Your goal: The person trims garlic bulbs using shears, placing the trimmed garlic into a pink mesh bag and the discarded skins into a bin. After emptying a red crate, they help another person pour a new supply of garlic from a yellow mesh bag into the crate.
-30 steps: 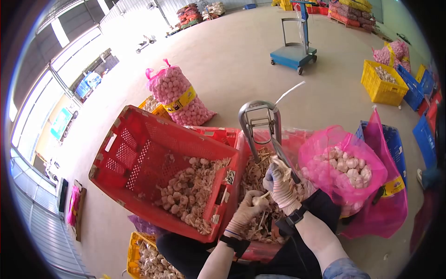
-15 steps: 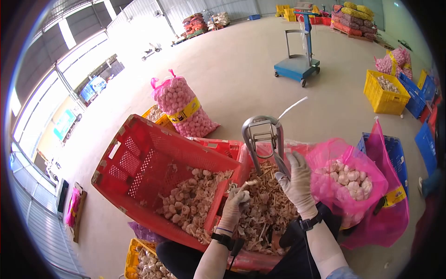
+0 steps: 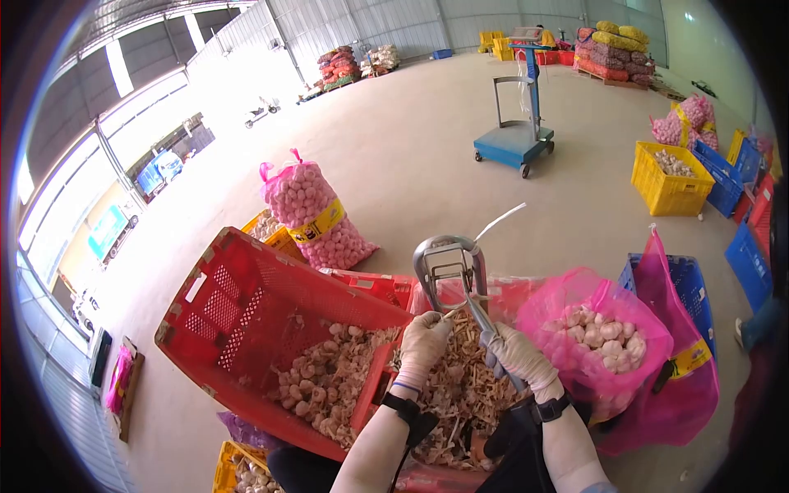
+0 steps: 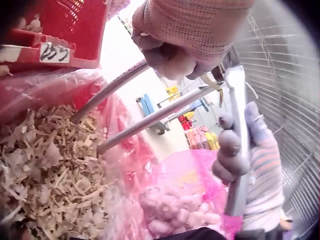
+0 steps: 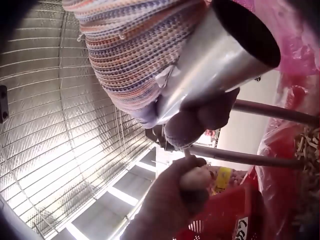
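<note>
My gloved left hand (image 3: 425, 345) holds a garlic bulb (image 4: 179, 67) up against the head of a metal cutter stand (image 3: 421, 263). In the right wrist view the bulb's thin stem (image 5: 187, 151) points toward the cutter. My gloved right hand (image 3: 519, 357) grips the cutter's tubular lever handle (image 4: 239, 120), its fingers curled round the metal. Below both hands lies a heap of dry garlic stems and husks (image 3: 468, 386) in a plastic-lined red crate. On the left, a tilted red crate (image 3: 238, 296) contains loose garlic bulbs (image 3: 308, 386).
A pink mesh bag (image 3: 542, 308) of trimmed bulbs stands open at the right, beside a blue crate (image 3: 686, 283). A full pink sack (image 3: 306, 209) stands beyond the tilted crate. Farther back is a blue platform scale (image 3: 514, 144). A yellow crate (image 3: 226, 472) sits at lower left.
The left hand has brought the garlic bulb from over the husks up to the cutter. The right hand, spread beside the lever half a second ago, now grips it, and the lever has swung lower.
</note>
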{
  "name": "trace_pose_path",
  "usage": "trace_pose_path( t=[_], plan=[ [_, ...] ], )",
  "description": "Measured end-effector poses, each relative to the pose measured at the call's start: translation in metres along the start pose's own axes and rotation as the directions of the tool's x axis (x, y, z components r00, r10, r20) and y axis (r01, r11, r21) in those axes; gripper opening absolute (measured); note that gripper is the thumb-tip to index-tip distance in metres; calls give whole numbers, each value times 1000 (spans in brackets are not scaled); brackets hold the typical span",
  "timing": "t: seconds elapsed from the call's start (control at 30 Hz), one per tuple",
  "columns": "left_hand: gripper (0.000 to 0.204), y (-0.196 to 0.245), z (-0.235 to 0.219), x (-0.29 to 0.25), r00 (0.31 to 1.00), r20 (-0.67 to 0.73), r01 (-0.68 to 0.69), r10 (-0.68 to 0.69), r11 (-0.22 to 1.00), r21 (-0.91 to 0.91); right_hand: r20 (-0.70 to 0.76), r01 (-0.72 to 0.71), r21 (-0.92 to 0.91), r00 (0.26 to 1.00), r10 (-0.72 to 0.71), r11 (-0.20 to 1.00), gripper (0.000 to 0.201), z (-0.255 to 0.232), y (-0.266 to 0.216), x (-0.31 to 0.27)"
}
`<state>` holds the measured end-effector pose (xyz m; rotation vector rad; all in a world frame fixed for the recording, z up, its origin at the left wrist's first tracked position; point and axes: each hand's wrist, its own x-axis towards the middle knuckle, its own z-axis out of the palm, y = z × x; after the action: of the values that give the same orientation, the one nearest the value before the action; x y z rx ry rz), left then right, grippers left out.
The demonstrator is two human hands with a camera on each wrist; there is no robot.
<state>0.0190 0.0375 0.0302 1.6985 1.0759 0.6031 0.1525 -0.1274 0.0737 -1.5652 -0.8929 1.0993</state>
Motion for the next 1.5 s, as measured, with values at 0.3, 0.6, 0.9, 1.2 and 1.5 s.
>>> trace_pose_path(
  t=[0.3,0.6,0.9,1.2,1.5],
  plan=[
    [26,34,-8,-6,957,247,226,-151,923,-312,78,-70,193,995,56,979,41,-4,-7,-10],
    [24,31,-13,-14,900,435,256,33,767,-588,62,-43,186,998,32,982,41,-3,-4,-10],
    [24,10,-5,-8,926,365,202,93,693,-692,-218,304,-252,907,-360,919,32,13,40,15],
    [30,5,0,-27,938,346,298,-6,526,-797,-265,232,-436,890,-371,870,25,17,38,8],
    [24,-3,-21,-69,917,399,392,13,168,-905,-105,159,63,983,-152,985,36,9,36,5]
  ],
)
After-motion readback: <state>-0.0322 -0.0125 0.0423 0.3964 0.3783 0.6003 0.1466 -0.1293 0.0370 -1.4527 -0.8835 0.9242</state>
